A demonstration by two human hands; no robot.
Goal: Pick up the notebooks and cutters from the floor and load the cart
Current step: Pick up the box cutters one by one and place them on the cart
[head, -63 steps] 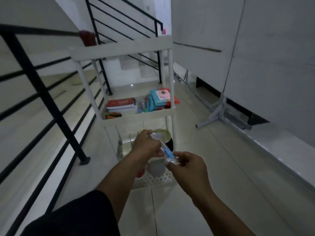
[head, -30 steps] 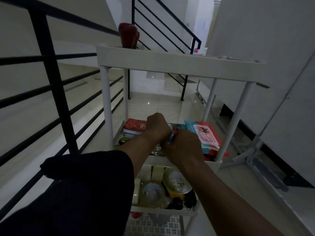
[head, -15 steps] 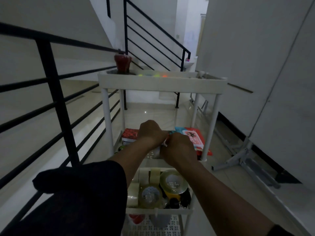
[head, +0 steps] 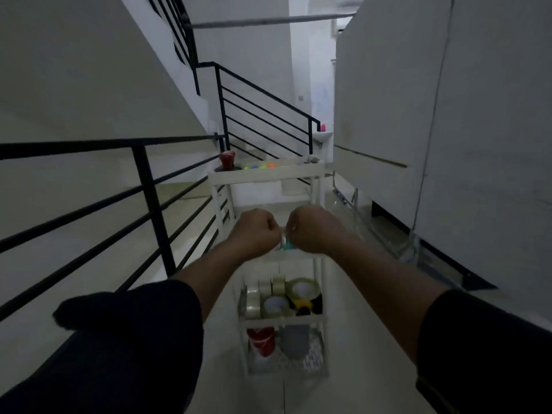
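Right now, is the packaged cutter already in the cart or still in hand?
Still in hand: the packaged cutter is pinched between the left hand and right hand, above the cart shelves.

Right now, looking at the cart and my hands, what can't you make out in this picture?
- The item between the left hand and right hand: only a teal sliver shows past the fists, too little to name.
- The cart's second shelf: hidden behind both hands.
- Small coloured objects on the top shelf: too far off and blurred.
- The bottom shelf's red container: dim; any label unreadable.
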